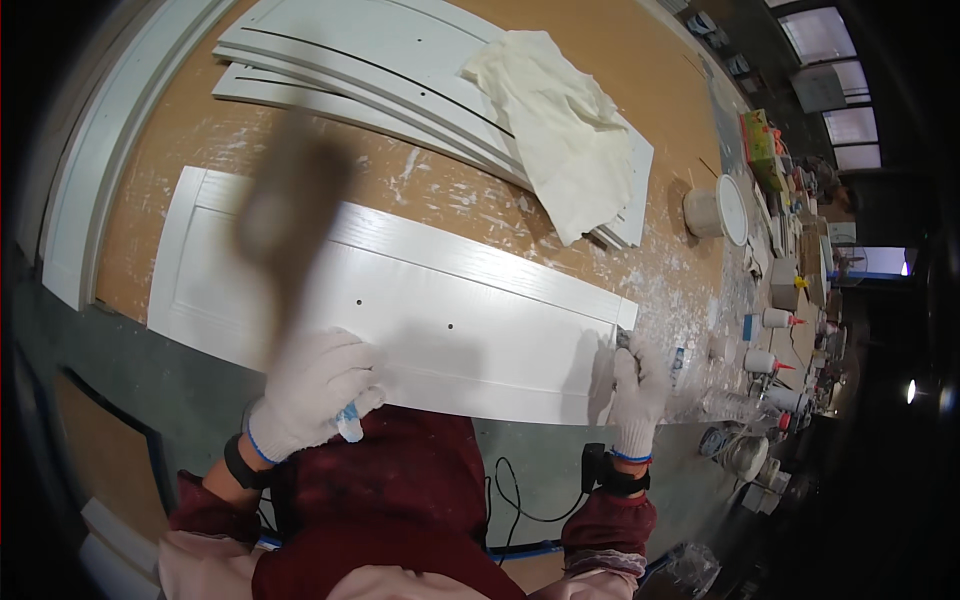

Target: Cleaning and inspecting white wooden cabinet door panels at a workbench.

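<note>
A long white panel (420,340) with a raised border and two small dark holes lies along the table's near side. My left hand (318,388), in a white knit glove, is closed over its near edge, left of the middle. A blue-and-white thing (348,422) pokes out below those fingers; its kind I cannot make out. Above this hand rises a long brown shape (298,190), badly blurred, its lower end meeting the glove. At the panel's right end my gloved right hand (638,385) grips the edge, fingers bent. Something dark grey shows by its fingertips, too small to name.
Farther back, white boards (380,75) lie stacked, with a cream cloth (560,120) draped over them. A white tub (706,212) stands to the right. Beyond are bottles with red tips (765,361) and clutter. A white frame piece (95,190) borders the left.
</note>
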`<action>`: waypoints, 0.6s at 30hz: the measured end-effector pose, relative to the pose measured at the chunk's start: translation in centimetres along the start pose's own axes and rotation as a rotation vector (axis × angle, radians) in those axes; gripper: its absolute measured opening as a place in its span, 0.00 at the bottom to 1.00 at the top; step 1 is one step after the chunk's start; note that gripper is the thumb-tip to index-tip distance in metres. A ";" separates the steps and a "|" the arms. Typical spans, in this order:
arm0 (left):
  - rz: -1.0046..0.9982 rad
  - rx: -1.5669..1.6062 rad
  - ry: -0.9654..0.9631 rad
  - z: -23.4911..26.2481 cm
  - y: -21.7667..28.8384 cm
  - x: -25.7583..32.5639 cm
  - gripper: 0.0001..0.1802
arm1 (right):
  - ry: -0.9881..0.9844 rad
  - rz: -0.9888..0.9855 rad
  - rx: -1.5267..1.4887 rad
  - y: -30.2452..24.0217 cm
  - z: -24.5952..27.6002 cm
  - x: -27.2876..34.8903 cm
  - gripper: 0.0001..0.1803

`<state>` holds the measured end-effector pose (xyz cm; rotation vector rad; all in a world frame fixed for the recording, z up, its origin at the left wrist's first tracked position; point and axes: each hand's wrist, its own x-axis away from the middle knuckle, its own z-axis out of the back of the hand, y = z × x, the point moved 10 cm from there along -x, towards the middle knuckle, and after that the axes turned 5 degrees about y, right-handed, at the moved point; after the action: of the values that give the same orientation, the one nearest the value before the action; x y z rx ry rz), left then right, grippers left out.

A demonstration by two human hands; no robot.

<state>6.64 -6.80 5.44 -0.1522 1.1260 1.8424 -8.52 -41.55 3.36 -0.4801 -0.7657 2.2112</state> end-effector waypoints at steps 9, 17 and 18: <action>0.226 -0.191 0.114 6.4 -2.3 2.9 0.11 | -0.124 0.273 0.174 -4.4 -2.2 -0.9 0.15; 0.308 -0.161 0.111 6.1 -3.6 3.1 0.13 | -0.158 0.363 0.133 -5.1 -2.6 -2.1 0.15; 0.317 -0.168 0.099 5.9 -3.7 3.2 0.13 | -0.169 0.354 0.125 -5.2 -2.8 -2.3 0.15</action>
<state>9.74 0.21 4.81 -0.1704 1.1107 2.2335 -2.80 -39.36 4.91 -0.3925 -0.6627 2.6386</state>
